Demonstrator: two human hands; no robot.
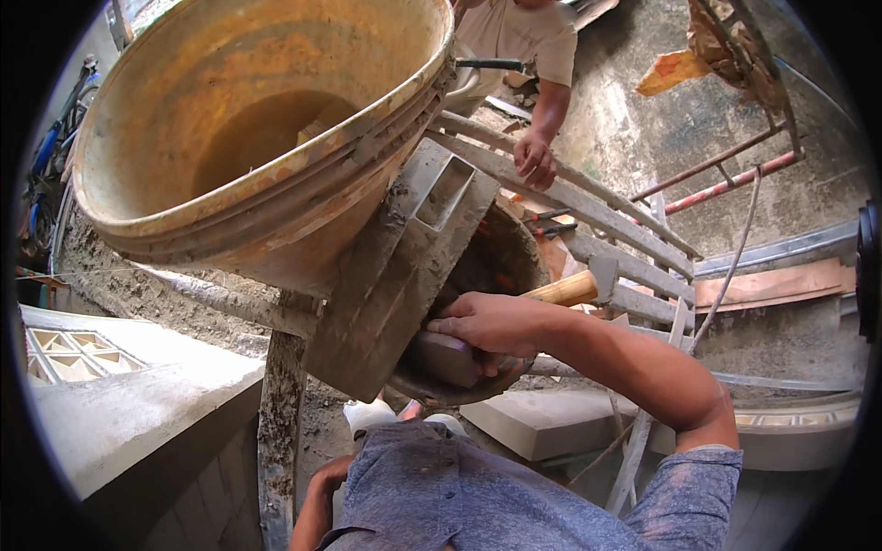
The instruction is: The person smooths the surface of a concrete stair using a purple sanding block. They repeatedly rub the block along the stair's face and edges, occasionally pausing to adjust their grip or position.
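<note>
My right hand (487, 326) reaches in from the right, its fingers closed on a smooth purplish-grey block (441, 358) whose exact kind I cannot make out. The block is at the near side of a round, dark, dirty tub (519, 243). Left of the hand, a cement-caked flat board (386, 275) with a rectangular slot leans between the tub and a large bucket (276, 225) of murky water. A hammer (562, 289) with a wooden handle lies just beyond my wrist. My left hand (338, 470) is low by my side, its fingers not clearly visible.
Another person's hand (535, 161) rests at the slatted wooden rack (606, 207) across from me. Red-and-black-handled pliers (551, 228) lie by the tub. A concrete ledge (165, 386) stands at the left, a concrete slab (542, 422) at the right. A red metal frame (735, 179) stands farther off.
</note>
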